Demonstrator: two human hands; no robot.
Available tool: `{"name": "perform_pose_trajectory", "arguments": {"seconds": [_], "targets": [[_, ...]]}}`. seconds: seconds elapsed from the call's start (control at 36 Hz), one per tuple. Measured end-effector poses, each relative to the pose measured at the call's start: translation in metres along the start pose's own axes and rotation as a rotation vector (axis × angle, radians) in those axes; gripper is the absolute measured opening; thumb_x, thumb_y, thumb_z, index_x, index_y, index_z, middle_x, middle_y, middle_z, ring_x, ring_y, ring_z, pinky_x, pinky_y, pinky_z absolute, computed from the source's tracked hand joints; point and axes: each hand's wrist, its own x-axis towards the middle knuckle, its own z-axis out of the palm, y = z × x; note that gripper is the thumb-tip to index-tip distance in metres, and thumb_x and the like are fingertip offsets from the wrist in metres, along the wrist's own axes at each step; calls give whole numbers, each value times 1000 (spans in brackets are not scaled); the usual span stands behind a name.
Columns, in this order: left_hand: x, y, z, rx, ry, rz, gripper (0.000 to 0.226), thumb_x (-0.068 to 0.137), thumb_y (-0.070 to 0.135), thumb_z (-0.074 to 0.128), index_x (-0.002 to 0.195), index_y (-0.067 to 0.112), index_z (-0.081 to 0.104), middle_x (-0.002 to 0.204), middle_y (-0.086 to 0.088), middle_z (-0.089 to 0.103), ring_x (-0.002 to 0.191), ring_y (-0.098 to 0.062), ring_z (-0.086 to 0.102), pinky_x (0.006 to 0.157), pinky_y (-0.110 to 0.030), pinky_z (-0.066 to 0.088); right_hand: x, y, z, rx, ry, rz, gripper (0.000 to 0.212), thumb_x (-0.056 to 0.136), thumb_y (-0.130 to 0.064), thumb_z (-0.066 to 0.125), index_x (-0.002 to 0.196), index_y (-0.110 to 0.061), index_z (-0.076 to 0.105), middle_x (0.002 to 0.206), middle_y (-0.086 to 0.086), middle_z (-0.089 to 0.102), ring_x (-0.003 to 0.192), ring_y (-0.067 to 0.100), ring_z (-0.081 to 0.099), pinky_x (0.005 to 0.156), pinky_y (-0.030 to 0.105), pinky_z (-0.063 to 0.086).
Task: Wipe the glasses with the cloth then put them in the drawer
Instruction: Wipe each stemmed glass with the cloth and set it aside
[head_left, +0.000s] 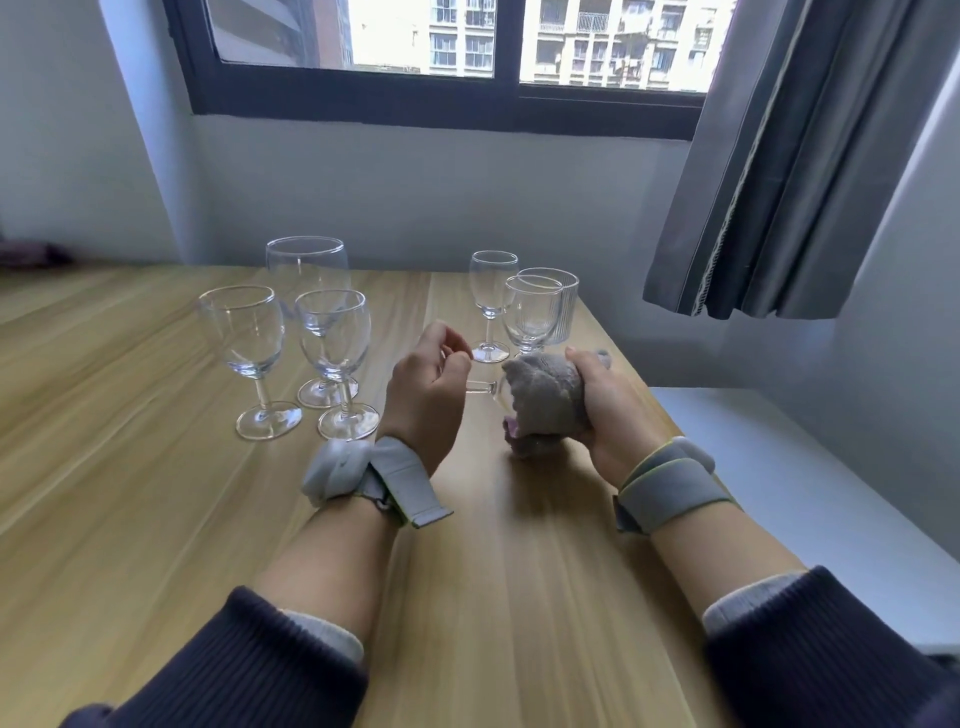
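A wine glass (482, 386) lies sideways between my hands above the wooden table (156, 493). My left hand (428, 392) grips its foot and stem. My right hand (608, 405) holds a grey cloth (545, 397) wrapped round the bowl, which is hidden inside it. Three clear wine glasses stand at the left: a large one (306, 270) at the back, one (244, 343) at front left, and one (335, 343) beside it. To the right, behind my hands, stand a slim wine glass (492, 291), another wine glass (532, 312) and a ribbed tumbler (563, 306). No drawer is in view.
The table's right edge runs just past my right hand, with a white surface (831, 493) lower down beyond it. A grey curtain (779, 182) hangs at the right. A wall and window (441, 52) close off the far side of the table.
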Motion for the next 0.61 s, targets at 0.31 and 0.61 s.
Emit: {"name": "perform_pose_trajectory", "arguments": {"seconds": [0.31, 0.61], "targets": [[3, -6, -1, -292, 61, -255, 13, 87, 15, 42, 78, 16, 51, 73, -5, 49, 58, -16, 39, 35, -18, 26, -5, -1, 2, -40, -250, -22, 30, 89, -38, 61, 98, -9, 62, 100, 11, 66, 93, 23, 64, 92, 39, 50], [4, -2, 0, -348, 49, -202, 15, 71, 24, 41, 76, 15, 52, 69, -3, 48, 58, -16, 38, 37, -19, 26, -8, 0, -3, -9, -416, -59, 47, 69, -35, 73, 103, -3, 66, 91, 10, 70, 81, 19, 68, 76, 31, 54]]}}
